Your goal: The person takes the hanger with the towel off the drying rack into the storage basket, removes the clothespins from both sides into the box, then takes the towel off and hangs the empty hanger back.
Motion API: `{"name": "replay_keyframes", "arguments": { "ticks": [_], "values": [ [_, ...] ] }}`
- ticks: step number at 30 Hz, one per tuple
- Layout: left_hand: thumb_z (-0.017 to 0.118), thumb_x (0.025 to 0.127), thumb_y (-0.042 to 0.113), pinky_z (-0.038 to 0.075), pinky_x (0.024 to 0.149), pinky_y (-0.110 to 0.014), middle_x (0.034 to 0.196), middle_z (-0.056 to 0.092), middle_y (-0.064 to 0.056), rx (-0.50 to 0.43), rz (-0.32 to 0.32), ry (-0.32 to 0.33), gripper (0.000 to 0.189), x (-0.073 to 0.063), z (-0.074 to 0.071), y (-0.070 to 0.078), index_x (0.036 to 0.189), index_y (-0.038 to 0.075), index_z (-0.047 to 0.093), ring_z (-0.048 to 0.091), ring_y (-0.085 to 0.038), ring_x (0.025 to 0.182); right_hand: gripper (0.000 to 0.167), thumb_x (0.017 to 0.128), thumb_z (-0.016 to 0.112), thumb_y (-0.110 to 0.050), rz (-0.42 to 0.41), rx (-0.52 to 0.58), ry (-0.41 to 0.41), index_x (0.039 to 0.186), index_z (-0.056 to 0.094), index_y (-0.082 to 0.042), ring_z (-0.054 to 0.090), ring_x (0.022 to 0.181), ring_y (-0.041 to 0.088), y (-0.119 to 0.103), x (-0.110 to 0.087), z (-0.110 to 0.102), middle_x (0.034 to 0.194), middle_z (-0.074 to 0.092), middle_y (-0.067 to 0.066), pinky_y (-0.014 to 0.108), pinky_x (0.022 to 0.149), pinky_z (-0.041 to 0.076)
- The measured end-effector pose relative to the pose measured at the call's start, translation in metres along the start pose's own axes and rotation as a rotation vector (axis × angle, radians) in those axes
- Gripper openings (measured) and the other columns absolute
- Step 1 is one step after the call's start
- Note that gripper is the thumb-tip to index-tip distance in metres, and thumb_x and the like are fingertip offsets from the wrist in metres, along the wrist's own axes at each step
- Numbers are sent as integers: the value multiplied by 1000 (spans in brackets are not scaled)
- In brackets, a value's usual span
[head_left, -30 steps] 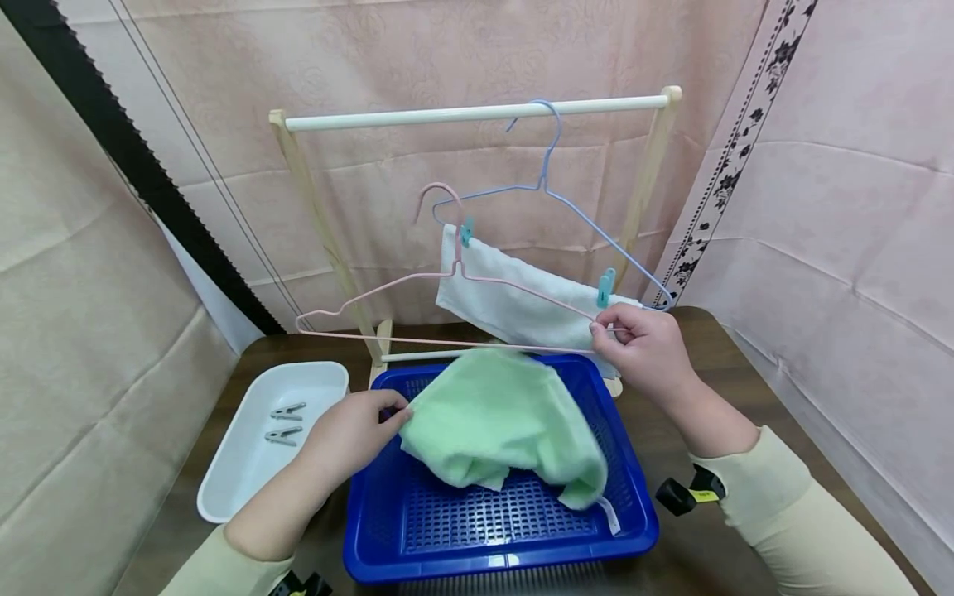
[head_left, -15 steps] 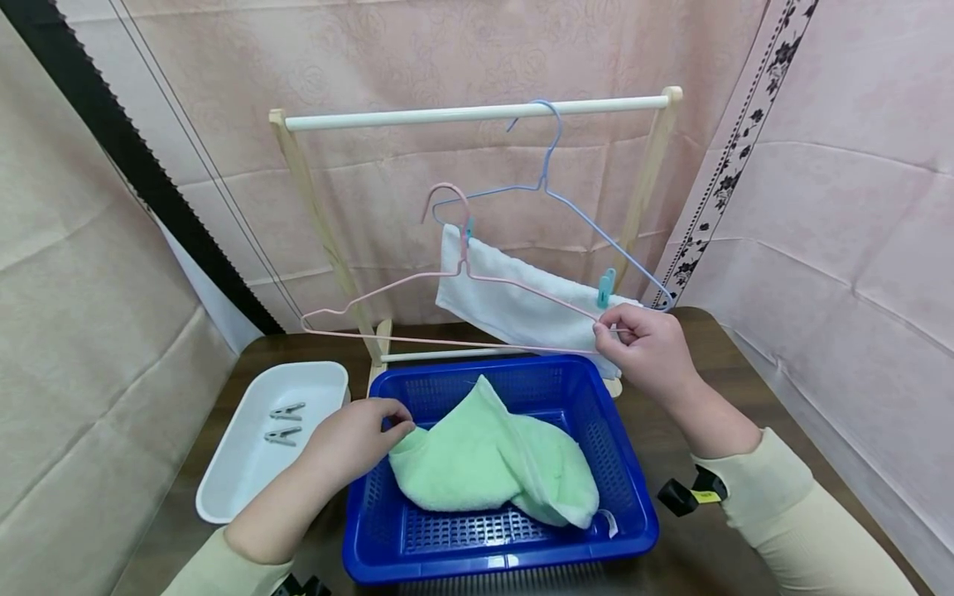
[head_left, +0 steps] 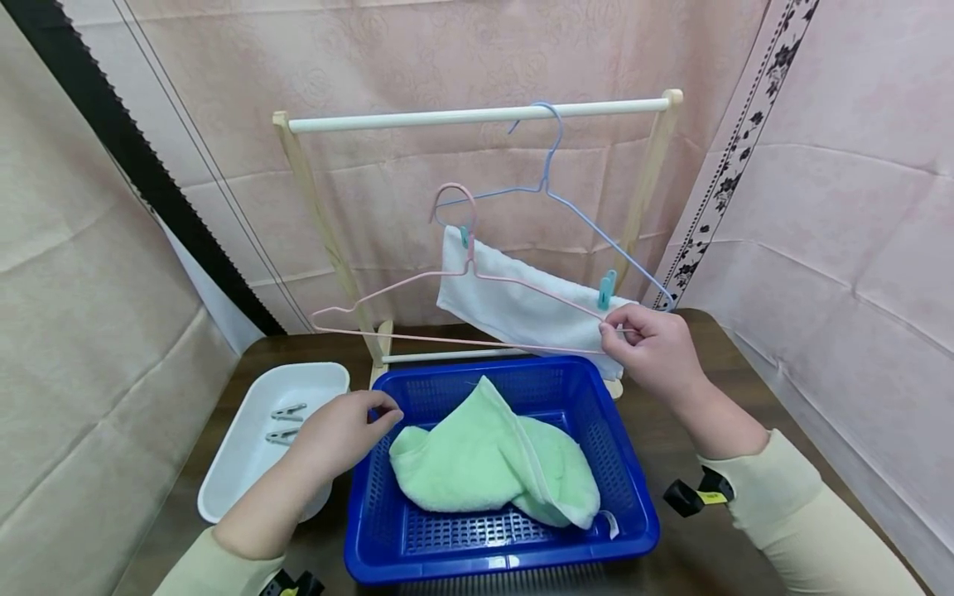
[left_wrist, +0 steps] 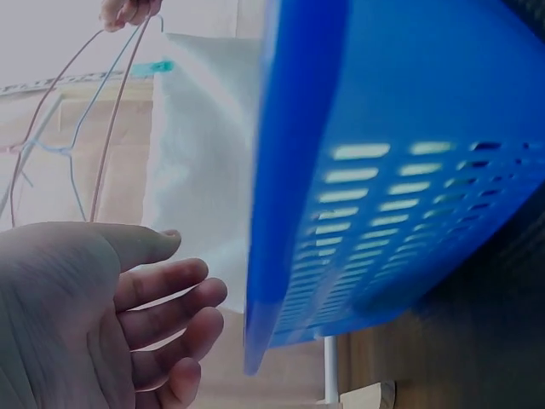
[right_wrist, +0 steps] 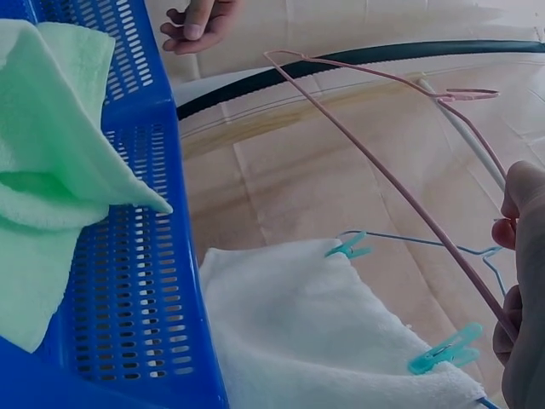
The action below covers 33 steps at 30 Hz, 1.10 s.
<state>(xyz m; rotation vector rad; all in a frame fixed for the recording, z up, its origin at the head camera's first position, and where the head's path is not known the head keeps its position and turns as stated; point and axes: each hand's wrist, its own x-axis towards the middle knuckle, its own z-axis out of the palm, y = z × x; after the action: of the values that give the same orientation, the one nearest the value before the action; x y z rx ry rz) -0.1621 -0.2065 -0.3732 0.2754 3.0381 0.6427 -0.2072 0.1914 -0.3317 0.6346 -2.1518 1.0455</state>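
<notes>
My right hand [head_left: 656,343] grips the right end of a pink wire hanger [head_left: 406,284], whose hook points up in front of the rack. Near the left rim of the blue basket [head_left: 619,530], my left hand [head_left: 339,430] hovers with relaxed fingers and holds nothing, as the left wrist view confirms. A light green towel [head_left: 484,459] lies crumpled in the basket. Behind the pink hanger, a blue hanger [head_left: 589,219] hangs from the rack bar. Teal clothespins [head_left: 607,290] fasten a white towel [head_left: 507,290] to it.
A drying rack [head_left: 417,120] with a white bar and wooden posts stands at the back of the brown table [head_left: 693,397]. Left of the basket is a white tray [head_left: 238,439] with grey clothespins [head_left: 283,436] in it. Cloth curtains [head_left: 417,58] enclose the table.
My left hand has let go of the green towel, which dropped into the basket, and moved slightly left. My right hand and the pink hanger have shifted slightly right.
</notes>
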Motion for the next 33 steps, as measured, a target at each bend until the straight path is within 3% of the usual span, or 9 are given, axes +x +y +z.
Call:
{"name": "replay_keyframes", "arguments": {
  "ticks": [9,14,21,25,33],
  "values": [
    [58,99,41,49,65,-36,96,69,-1,-78,-58,86,30,9,-19,-16,114,18,71,59,-20,80,3,83,72,-2,12,-57,-8,81,71,-4,37,51,7,-2,1,-12,55,41,-7,17,45,30],
    [52,101,47,51,69,-39,101,69,-6,-175,-93,181,40,20,-37,-25,116,13,69,61,-25,88,9,82,71,1,-4,-101,14,78,71,-7,39,53,6,0,4,-20,55,44,-7,15,48,31],
    [46,102,51,49,78,-43,104,67,-12,-338,-126,352,50,45,-68,-30,120,8,65,60,-28,95,6,83,69,-4,9,-141,27,78,71,-7,38,52,6,2,8,-26,55,44,-5,18,47,30],
    [47,100,54,50,80,-43,119,62,-11,-407,-148,431,54,63,-83,-30,131,11,58,57,-28,106,6,84,68,-5,16,-158,28,79,70,-6,36,51,6,2,12,-29,54,42,-4,19,46,29],
    [49,100,53,48,94,-49,146,48,-9,-455,-127,473,67,100,-96,-30,152,14,35,52,-30,122,8,87,68,-9,20,-217,45,79,71,-7,34,50,8,-5,22,-33,53,40,-3,21,47,27]
  ]
}}
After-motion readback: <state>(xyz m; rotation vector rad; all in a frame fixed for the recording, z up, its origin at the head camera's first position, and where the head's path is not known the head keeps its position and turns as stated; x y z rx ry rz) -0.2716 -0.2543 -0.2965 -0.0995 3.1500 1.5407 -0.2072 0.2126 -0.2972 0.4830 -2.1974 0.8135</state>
